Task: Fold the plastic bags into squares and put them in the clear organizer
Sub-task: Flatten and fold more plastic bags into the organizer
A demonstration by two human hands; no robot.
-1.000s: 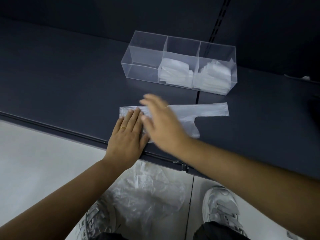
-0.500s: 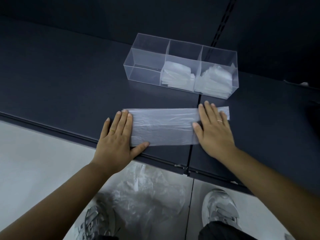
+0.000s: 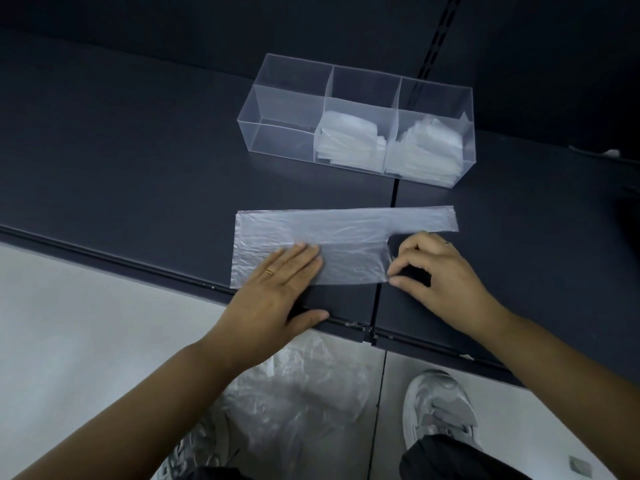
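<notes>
A translucent plastic bag (image 3: 332, 233) lies flat as a long strip on the dark shelf (image 3: 121, 174), one handle stretching right. My left hand (image 3: 277, 289) presses flat on its near left part, fingers spread. My right hand (image 3: 440, 275) pinches the bag's near right edge between thumb and fingertips. Behind the bag stands the clear organizer (image 3: 287, 109) with three compartments: the left one holds nothing, the middle and right ones hold stacks of folded bags (image 3: 346, 140).
A heap of loose plastic bags (image 3: 298, 396) lies on the pale floor below the shelf edge, between my grey shoes (image 3: 440, 407). A seam (image 3: 384, 271) splits the shelf surface under the bag. A dark back wall rises behind the organizer.
My left hand slid right along the bag's near edge. My right hand lifted off its flat press and curled onto the bag's right edge, uncovering the handle strip.
</notes>
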